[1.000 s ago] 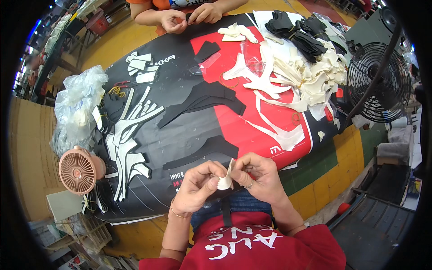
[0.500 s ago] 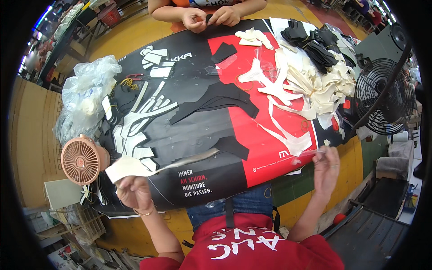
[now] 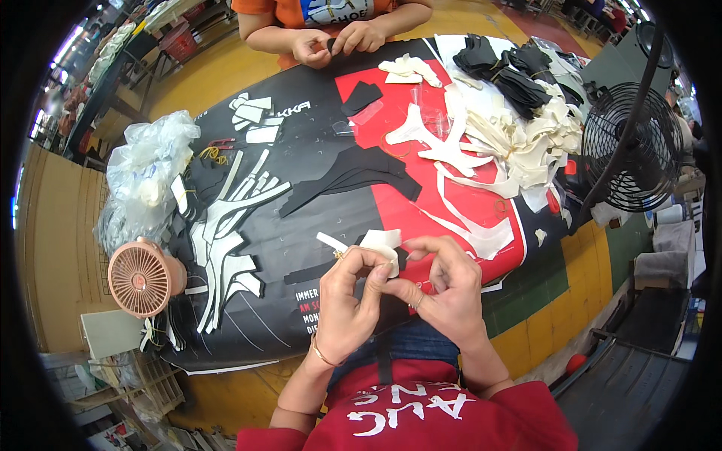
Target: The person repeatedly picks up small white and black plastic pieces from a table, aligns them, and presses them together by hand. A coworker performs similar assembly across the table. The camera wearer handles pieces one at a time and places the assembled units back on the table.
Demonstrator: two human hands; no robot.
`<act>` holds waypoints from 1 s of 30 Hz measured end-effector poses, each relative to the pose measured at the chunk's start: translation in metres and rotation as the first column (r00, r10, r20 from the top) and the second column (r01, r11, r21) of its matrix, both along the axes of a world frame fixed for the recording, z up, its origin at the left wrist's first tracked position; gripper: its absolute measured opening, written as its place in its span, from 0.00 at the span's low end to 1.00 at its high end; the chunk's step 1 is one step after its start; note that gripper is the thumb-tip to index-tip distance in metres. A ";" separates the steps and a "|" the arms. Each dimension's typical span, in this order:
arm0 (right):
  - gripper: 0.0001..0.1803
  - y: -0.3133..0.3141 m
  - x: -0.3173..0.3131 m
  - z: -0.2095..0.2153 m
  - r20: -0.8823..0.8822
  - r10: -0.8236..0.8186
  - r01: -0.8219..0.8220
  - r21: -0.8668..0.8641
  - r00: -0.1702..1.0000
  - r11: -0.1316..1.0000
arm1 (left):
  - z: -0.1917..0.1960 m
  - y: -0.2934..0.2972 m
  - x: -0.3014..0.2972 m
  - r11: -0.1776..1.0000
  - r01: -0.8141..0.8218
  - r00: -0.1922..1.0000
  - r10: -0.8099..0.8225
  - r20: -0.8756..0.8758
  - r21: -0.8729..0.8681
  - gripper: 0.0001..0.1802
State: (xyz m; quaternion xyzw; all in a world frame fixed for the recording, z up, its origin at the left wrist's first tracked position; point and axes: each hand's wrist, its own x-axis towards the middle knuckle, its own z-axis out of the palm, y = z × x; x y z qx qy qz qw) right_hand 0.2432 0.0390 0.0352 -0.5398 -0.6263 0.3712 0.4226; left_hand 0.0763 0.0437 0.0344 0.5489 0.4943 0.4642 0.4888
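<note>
In front of me, over the table's near side, my left hand (image 3: 353,293) pinches a cream fabric piece (image 3: 385,242) between thumb and fingers. A narrow strip of it sticks out to the left. My right hand (image 3: 447,284) meets it from the right, fingers curled at the piece's edge and the thumb close to the left fingertips. A black cut piece (image 3: 312,273) lies on the table below, partly hidden by the hands and the cream piece. Beyond them rests a small stack of black cut pieces (image 3: 353,174).
White black-edged pieces (image 3: 226,248) lie left, near a pink fan (image 3: 143,276) and plastic bags (image 3: 150,161). Cream pieces (image 3: 526,135) and black bundles (image 3: 500,71) are heaped right, beside a black fan (image 3: 635,154). Another person's hands (image 3: 335,45) work across the table (image 3: 301,225).
My left hand has carried the cream piece right, from the near left to the middle. My right hand has come left from the table's right edge, and both hands now meet at the piece.
</note>
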 end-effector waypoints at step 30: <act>0.07 0.025 -0.002 0.018 0.228 -0.069 0.038 0.137 0.971 0.990 | 0.008 -0.015 -0.081 0.954 -0.301 0.946 0.298 -0.126 -0.002 0.02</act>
